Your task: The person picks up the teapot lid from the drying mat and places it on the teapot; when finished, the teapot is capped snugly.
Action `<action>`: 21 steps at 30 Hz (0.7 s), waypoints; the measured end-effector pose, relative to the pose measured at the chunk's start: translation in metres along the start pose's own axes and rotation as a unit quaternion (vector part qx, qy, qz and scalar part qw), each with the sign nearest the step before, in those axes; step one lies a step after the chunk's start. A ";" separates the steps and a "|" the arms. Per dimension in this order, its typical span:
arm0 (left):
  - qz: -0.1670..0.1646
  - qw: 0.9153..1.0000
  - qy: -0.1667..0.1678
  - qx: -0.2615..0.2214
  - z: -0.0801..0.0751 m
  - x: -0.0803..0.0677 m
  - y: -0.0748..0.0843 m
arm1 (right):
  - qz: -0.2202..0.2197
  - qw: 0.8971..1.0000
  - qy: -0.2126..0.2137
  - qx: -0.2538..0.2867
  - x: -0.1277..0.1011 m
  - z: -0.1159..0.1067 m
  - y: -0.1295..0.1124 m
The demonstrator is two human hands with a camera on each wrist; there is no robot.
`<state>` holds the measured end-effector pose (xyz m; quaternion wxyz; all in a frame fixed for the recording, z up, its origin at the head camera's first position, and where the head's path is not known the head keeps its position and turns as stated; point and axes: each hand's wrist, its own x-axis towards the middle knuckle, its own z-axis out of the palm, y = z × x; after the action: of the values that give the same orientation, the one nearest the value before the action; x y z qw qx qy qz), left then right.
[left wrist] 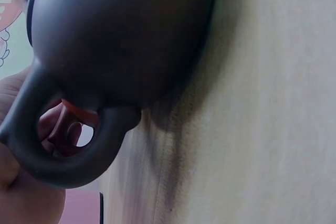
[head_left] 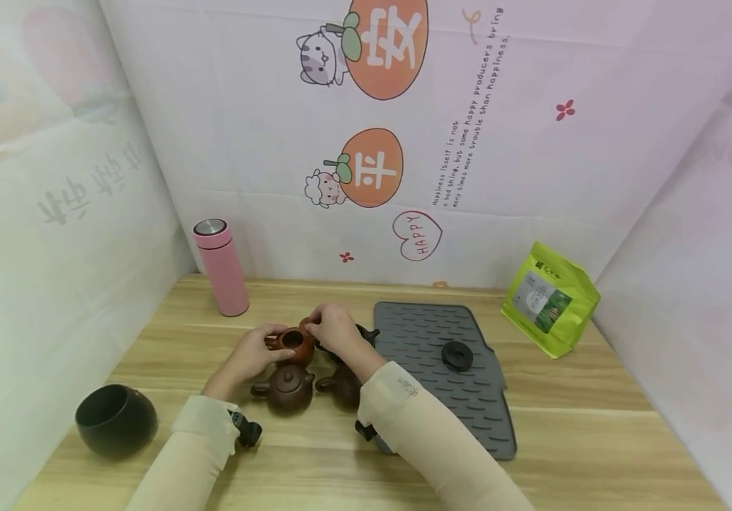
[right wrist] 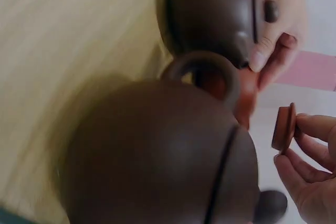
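Note:
A small reddish-brown teapot [head_left: 301, 346] stands uncovered, its round mouth facing up. My left hand [head_left: 252, 356] grips it from the handle side, thumb in front and fingers behind. Between thumb and fingers, my right hand [head_left: 339, 332] pinches the matching lid [right wrist: 283, 128], apart from the pot and beside its mouth. In front of the left hand sits a dark brown teapot [head_left: 288, 389] with its lid on. Another brown teapot [head_left: 340, 388] is partly covered by the right forearm. Behind the right hand, a black teapot [head_left: 367, 334] is mostly hidden.
To the right lies a grey ridged mat [head_left: 433, 326] with a black ring-shaped piece [head_left: 457, 355] on it. A green tea bag [head_left: 551, 301] stands at the back right. At the back left is a pink thermos [head_left: 224, 273]; a black bowl [head_left: 117, 420] sits front left.

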<state>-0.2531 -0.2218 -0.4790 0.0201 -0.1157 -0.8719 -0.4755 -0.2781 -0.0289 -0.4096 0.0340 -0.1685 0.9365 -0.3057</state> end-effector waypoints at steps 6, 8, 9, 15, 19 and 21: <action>-0.001 1.000 0.001 0.002 -0.002 -0.001 -0.001 | -0.022 1.000 -0.005 0.018 0.004 0.018 -0.008; -0.001 1.000 0.001 0.001 -0.002 -0.002 -0.001 | -0.035 0.999 -0.004 0.011 0.003 0.023 -0.010; -0.002 1.000 0.002 0.000 -0.002 -0.002 -0.001 | -0.041 0.999 -0.004 0.006 0.003 0.025 -0.010; -0.004 1.000 0.000 0.006 -0.002 -0.002 -0.001 | -0.048 0.999 -0.004 -0.026 0.001 0.034 -0.011; -0.010 1.000 -0.003 0.006 -0.001 -0.001 -0.002 | -0.041 0.998 -0.010 -0.035 0.002 0.039 -0.008; -0.008 1.000 -0.005 0.006 -0.001 0.000 -0.002 | -0.040 0.999 -0.012 -0.033 0.003 0.040 -0.007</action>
<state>-0.2535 -0.2242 -0.4804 0.0130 -0.1106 -0.8759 -0.4695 -0.2718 -0.0580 -0.4377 0.0279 -0.2105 0.9381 -0.2735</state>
